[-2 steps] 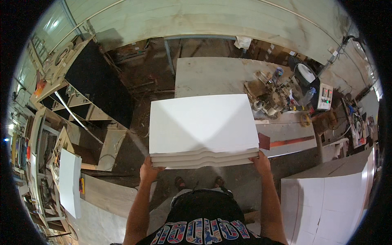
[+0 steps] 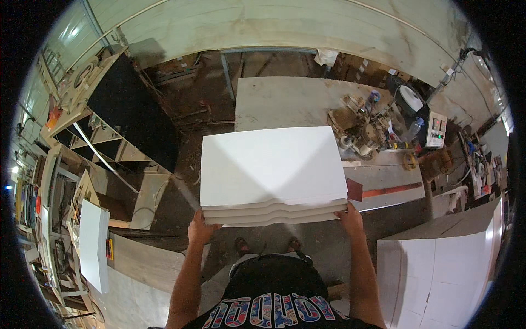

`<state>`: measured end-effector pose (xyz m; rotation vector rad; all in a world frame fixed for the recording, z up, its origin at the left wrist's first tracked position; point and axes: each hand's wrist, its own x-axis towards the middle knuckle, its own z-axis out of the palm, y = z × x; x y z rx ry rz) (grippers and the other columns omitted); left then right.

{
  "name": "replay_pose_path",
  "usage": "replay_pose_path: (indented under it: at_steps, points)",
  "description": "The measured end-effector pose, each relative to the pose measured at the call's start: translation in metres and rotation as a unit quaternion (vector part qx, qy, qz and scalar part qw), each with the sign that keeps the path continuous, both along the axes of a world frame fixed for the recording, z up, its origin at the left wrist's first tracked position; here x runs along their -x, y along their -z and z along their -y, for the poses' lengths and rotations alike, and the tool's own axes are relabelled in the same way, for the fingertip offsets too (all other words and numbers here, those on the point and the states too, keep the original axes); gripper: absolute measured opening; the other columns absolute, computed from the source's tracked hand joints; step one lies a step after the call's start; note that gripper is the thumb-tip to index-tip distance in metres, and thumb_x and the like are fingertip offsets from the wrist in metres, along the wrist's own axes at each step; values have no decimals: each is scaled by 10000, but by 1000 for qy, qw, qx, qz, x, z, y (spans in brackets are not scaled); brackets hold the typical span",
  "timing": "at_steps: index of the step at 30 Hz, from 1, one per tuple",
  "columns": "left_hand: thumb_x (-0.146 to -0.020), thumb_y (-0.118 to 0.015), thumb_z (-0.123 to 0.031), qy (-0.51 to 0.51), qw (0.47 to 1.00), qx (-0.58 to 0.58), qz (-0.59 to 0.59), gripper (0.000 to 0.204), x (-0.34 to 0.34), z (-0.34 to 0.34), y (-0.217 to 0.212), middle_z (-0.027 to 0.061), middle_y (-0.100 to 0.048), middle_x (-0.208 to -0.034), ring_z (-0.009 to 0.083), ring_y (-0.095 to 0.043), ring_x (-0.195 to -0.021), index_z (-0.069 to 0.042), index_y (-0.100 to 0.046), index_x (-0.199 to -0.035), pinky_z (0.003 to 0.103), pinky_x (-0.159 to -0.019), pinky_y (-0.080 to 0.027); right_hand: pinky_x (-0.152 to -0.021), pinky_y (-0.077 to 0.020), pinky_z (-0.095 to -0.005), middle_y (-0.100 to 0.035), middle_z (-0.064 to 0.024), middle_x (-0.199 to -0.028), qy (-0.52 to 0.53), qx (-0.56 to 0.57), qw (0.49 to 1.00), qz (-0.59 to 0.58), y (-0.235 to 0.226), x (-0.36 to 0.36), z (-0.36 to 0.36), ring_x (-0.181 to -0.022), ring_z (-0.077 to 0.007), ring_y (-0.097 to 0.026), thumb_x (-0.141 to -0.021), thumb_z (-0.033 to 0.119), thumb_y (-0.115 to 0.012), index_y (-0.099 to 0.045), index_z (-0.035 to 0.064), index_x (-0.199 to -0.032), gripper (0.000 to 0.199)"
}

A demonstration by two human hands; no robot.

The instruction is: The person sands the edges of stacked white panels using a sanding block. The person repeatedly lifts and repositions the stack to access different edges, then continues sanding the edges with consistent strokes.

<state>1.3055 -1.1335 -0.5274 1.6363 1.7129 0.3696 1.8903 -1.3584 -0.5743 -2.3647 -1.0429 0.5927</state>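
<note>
A long pale worktable with a dusty board top (image 2: 285,101) stands ahead of the person, its right end crowded with a cluster of hand tools and fittings (image 2: 364,129). To the lower right sits a tall stack of white rectangular panels (image 2: 438,274), well apart from the hands. At the left, a black flat panel (image 2: 134,112) leans beside open wooden cabinet frames (image 2: 104,142), and a single white board (image 2: 93,244) stands on edge lower down.

In front of the person's chest, held level above the dark floor, is a stack of flat white rectangular boards (image 2: 271,167), three or so deep with wavy near edges. The left hand (image 2: 201,229) grips the stack's near left corner from below, fingers curled under the edge. The right hand (image 2: 349,216) clasps the near right corner the same way, thumb side up against the boards.
</note>
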Motion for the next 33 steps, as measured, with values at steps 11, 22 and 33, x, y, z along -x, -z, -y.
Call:
replay_pose_path:
  at_steps: [11,22,33]
  points:
    - [-801,-1070,-106,-59,995,-17,74,734,-14,16,-14,173,-846,-1437,301,-813,-1323,-35,-735,-1450,452,-1134,-631,-1298,-498,-534,-666,-300,-1675,25,-7,999,-28,-3,7,1,-1562,-486,-638,-1026,254,-907,-539,35,-1742,834]
    - [-824,-1075,-68,-57,989,-33,129,750,-9,19,2,190,-818,-1482,287,-783,-1374,-9,-698,-1470,447,-1178,-612,-1203,-563,-552,-758,-286,-1537,18,-27,999,12,5,5,1,-1447,-481,-722,-1018,252,-904,-604,54,-1667,741]
    - [-812,-1089,-240,-17,999,-41,-2,882,0,12,13,227,-834,-1446,398,-800,-1368,-17,-701,-1571,525,-1170,-621,-1157,-577,-562,-778,-286,-1485,-4,12,1000,8,-7,3,1,-1383,-515,-741,-1031,291,-903,-673,45,-1570,636]
